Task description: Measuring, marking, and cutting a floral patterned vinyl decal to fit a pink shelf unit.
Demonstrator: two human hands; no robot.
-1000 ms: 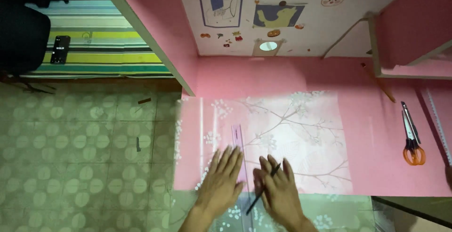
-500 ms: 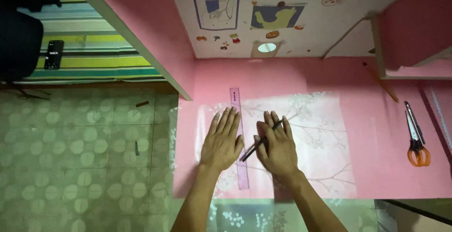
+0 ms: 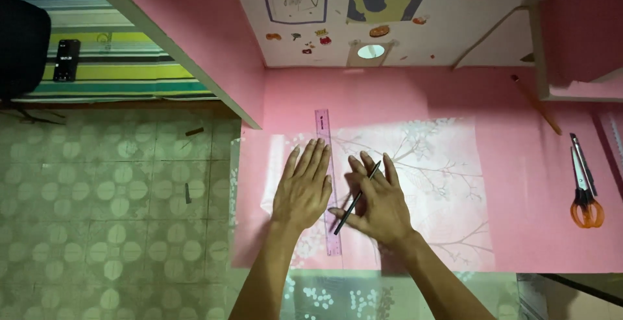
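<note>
A translucent sheet with a white branch-and-blossom pattern (image 3: 428, 177) lies flat on the pink desk (image 3: 532, 229). A long pink ruler (image 3: 323, 132) runs lengthwise over its left part. My left hand (image 3: 304, 187) is spread flat, palm down, on the sheet at the ruler's left edge. My right hand (image 3: 376, 200) lies just right of the ruler, fingers extended, with a dark pencil (image 3: 354, 200) held between thumb and fingers, its tip pointing toward the ruler.
Orange-handled scissors (image 3: 586, 203) and a utility knife (image 3: 577, 148) lie at the desk's right. A thin brown stick (image 3: 535, 102) rests by the pink shelf unit (image 3: 577, 34). A stickered back panel (image 3: 389, 15) stands behind. Left lie patterned floor (image 3: 110, 216), a striped mat and a phone (image 3: 66, 59).
Both hands have slid forward over the sheet, away from the near edge. More of the ruler shows beyond the fingertips. The pencil stays in my right hand.
</note>
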